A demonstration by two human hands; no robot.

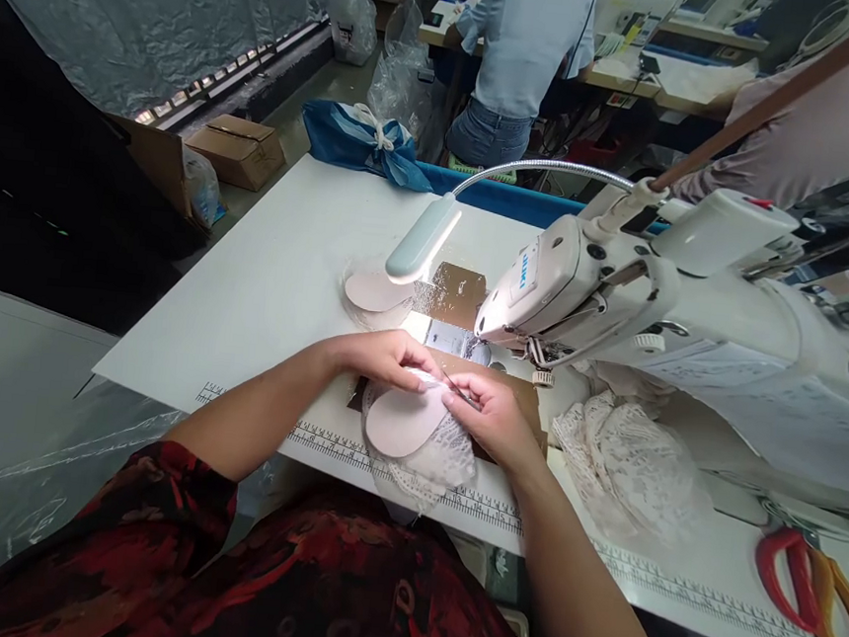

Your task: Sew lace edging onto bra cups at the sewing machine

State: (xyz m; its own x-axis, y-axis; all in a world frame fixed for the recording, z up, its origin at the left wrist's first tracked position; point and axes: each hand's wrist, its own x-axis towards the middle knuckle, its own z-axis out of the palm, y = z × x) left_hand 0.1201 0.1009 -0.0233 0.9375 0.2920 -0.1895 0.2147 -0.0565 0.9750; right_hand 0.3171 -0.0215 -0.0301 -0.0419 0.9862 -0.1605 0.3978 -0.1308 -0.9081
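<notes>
Head view: both hands pinch a smooth oval pad [405, 421] over white lace [442, 459]

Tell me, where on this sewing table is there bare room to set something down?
The widest bare patch of the white table lies left of the lamp, stretching from the printed ruler edge back to the blue bag. It is crowded right of the hands: lace pile, sewing machine, scissors.

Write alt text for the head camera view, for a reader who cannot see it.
Two bare hands, left hand and right hand, pinch a pale pink foam cup piece over white lace fabric before a white sewing machine. Red and orange scissors lie right.
</notes>
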